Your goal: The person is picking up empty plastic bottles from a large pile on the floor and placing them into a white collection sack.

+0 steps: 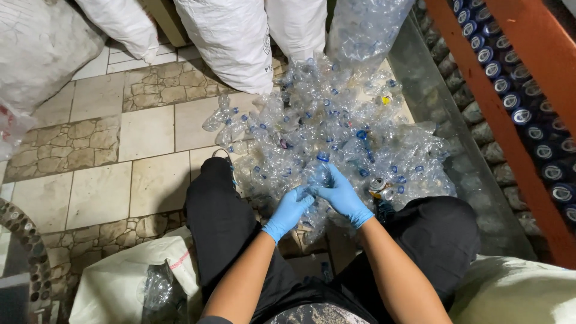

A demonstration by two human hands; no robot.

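Between the knees of a seated person in dark trousers, both hands in blue gloves meet on one clear plastic bottle (318,175) with a blue cap. Left hand (289,211): fingers curled around the bottle's lower part, pinching the crumpled plastic. Right hand (344,195): fingers wrapped over the bottle's side, pressed together, thumb toward the left hand. Bottle: held just above the near edge of a large heap of crushed clear bottles (336,126), many with blue caps, spread over the tiled floor (144,132). A small metal can (377,184) lies in the heap just beside the right hand. White sacks (231,36) stand behind the heap; another sack (126,282), open and holding clear plastic, sits near the left knee. An orange rack (510,108) on the right holds rows of blue-capped bottles (528,102)
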